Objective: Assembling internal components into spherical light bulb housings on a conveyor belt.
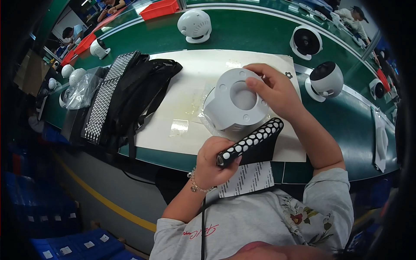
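Note:
My left hand [218, 161] is closed round a folded black cloth bag [252, 141] with white dots, at the table's near edge. A white round-headed device [221, 106] rests upside down on the pale mat, its ring-shaped base [226, 89] facing up. My right hand [277, 89] grips the far right of that base, thumb at the ring's inner edge and fingers over the rim. The folded bag lies just in front of the device; whether the two touch, I cannot tell. A printed white sheet [247, 180] shows below the bag.
A pile of black bags [138, 91] with white honeycomb panels lies left of the mat [195, 65], beside a clear plastic bag [83, 93]. White fan-like devices [194, 26] stand along the green conveyor, others [326, 80] at right. Red bins [159, 8] and people are farther off.

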The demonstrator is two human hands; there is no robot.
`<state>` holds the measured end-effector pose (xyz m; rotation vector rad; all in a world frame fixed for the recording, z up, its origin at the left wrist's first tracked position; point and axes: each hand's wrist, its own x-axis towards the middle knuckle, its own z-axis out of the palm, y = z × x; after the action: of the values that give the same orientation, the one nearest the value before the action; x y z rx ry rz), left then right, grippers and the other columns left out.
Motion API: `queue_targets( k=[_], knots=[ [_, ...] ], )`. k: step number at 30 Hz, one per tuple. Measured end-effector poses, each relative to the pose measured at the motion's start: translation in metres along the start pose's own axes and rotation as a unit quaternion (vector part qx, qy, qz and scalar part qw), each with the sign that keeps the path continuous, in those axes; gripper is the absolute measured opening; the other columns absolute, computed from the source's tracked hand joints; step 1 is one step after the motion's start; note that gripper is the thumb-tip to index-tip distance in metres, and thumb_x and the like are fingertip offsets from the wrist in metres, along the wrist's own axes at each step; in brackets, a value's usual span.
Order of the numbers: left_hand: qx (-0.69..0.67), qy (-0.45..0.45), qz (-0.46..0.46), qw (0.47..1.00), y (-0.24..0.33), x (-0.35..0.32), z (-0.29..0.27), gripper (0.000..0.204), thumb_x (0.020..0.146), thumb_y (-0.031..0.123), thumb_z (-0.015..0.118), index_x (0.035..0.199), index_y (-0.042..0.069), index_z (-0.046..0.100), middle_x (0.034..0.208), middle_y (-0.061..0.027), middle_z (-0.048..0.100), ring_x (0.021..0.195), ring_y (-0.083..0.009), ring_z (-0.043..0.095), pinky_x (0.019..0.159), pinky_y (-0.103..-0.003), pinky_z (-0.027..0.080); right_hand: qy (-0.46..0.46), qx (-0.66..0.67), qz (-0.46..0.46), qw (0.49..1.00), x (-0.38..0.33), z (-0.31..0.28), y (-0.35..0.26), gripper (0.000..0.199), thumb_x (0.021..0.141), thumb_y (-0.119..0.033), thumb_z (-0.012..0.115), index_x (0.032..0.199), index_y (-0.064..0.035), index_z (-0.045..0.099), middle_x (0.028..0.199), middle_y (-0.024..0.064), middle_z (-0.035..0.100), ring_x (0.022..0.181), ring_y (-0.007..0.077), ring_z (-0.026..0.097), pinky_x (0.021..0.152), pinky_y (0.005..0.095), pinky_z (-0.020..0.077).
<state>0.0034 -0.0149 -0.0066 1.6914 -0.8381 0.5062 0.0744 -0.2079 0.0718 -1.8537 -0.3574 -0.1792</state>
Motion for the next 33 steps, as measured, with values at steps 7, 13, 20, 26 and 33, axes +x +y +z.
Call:
queue_targets(
  k=[7, 13, 20, 26, 33],
  knots=[
    [0.009, 0.015, -0.008, 1.0, 0.001, -0.001, 0.0, 0.039, 0.061, -0.002, 0.064, 0.097, 0.003, 0.051, 0.085, -0.0109, 0.057, 0.074, -0.0261, 0.056, 0.066, -0.032, 0.045, -0.119, -0.185, -0.334, 0.917, -0.056, 0.008, -0.027, 0.027, 0.07, -0.014, 0.067, 0.095, -0.0084, 0.058, 0.097, 0.0046, 0.058, 0.093, 0.0217, 0.053, 0.074, 0.032, 0.0397],
    [0.009, 0.015, -0.016, 1.0, -0.001, -0.004, -0.001, 0.035, 0.06, -0.004, 0.061, 0.093, 0.001, 0.051, 0.08, -0.0121, 0.056, 0.071, -0.027, 0.055, 0.063, -0.033, 0.045, -0.105, -0.243, -0.411, 0.873, -0.06, 0.019, -0.02, 0.023, 0.067, -0.01, 0.067, 0.089, -0.0092, 0.06, 0.1, 0.0028, 0.058, 0.091, 0.0215, 0.055, 0.071, 0.0321, 0.0399],
    [0.014, 0.034, -0.026, 0.999, -0.004, -0.009, -0.001, 0.026, 0.057, -0.007, 0.058, 0.082, 0.0, 0.052, 0.071, -0.012, 0.055, 0.063, -0.0275, 0.054, 0.058, -0.033, 0.043, -0.066, -0.139, -0.424, 0.893, -0.061, 0.031, -0.022, 0.025, 0.066, -0.006, 0.065, 0.09, -0.0083, 0.058, 0.093, 0.0039, 0.058, 0.087, 0.0229, 0.056, 0.067, 0.0318, 0.0395],
    [0.02, 0.048, -0.017, 0.999, -0.006, -0.009, -0.002, 0.024, 0.054, -0.005, 0.058, 0.077, 0.002, 0.053, 0.07, -0.0107, 0.055, 0.063, -0.0262, 0.054, 0.056, -0.032, 0.042, -0.124, -0.141, -0.44, 0.878, -0.061, 0.035, -0.022, 0.034, 0.066, 0.0, 0.063, 0.096, -0.0074, 0.051, 0.089, 0.0075, 0.057, 0.08, 0.0246, 0.056, 0.063, 0.0335, 0.0403],
    [0.022, 0.061, -0.01, 0.998, -0.004, -0.007, -0.001, 0.019, 0.056, -0.004, 0.063, 0.068, 0.003, 0.051, 0.065, -0.008, 0.053, 0.057, -0.0233, 0.051, 0.052, -0.031, 0.039, -0.067, -0.046, -0.456, 0.886, -0.06, 0.038, -0.009, 0.045, 0.068, 0.003, 0.061, 0.106, -0.0109, 0.043, 0.091, 0.0079, 0.052, 0.075, 0.0235, 0.056, 0.062, 0.031, 0.0417]
  ],
)
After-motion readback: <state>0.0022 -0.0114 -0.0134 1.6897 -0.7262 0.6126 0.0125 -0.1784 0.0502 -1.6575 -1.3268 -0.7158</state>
